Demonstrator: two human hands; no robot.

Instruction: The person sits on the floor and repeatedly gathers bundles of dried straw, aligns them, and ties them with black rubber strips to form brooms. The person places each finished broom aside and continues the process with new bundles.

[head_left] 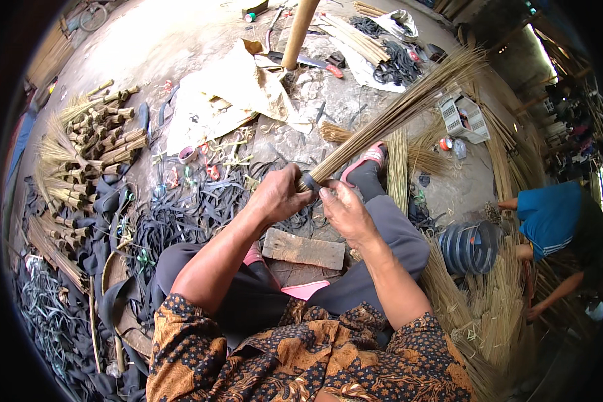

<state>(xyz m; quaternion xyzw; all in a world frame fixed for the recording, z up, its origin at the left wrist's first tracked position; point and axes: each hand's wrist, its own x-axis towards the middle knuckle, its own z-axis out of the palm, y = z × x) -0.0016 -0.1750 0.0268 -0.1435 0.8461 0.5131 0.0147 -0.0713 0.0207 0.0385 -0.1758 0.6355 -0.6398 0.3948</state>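
A long bundle of thin broom sticks (388, 120) slants up to the right from between my hands, its thin ends fanning out. My left hand (281, 194) is closed round its lower end. A black rubber-like strip (309, 181) is wrapped about the bundle there. My right hand (344, 211) is closed with thumb and fingers pinched at that strip, close beside the left. Below my hands lies a worn wooden block (304, 249) on the floor between my legs.
Black strips (187, 208) lie heaped at the left, near stacked bound bundles (107, 144). A knife with a red handle (318, 64) lies by a wooden post (299, 33). At the right are a white crate (463, 118), loose broom sticks (486, 321) and another person in blue (549, 218).
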